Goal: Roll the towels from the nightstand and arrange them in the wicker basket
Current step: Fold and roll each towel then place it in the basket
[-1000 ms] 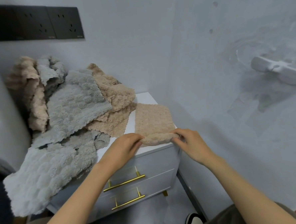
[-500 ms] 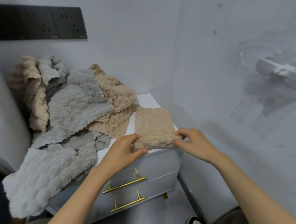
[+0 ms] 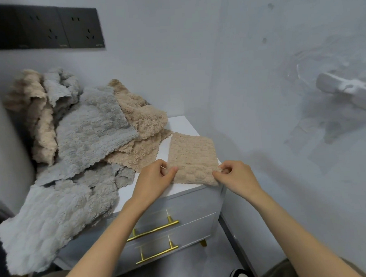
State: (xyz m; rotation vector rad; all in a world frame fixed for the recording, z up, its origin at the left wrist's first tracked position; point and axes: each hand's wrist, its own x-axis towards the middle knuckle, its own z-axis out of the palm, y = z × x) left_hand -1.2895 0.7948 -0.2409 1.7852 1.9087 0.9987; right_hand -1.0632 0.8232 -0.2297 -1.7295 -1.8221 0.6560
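Closest on my feed are two bare forearms reaching forward, with the toe of a shoe [image 3: 239,276] on the floor beneath them. Beyond that is the front of the white nightstand [image 3: 192,204], where each of the two drawers has a gold bar handle [image 3: 153,230].

At the front edge of the top, the left hand [image 3: 156,178] pinches the near left corner of a small beige towel [image 3: 193,157] between thumb and curled fingers. The right hand [image 3: 235,175] pinches the near right corner the same way. This towel lies flat on the right part of the nightstand top, with its near edge at the front rim.

To its left is a loose heap. A pale grey towel [image 3: 43,221] hangs over the front left edge, a darker grey towel [image 3: 91,133] is draped above it, and crumpled beige towels [image 3: 142,121] lie behind, their lowest fringe just beside the flat towel's far left corner. More beige and grey cloth is bunched against the back wall.

Farthest off, a black socket panel [image 3: 42,29] is fixed high on that wall, and a blurred white fixture [image 3: 346,92] juts from the right wall
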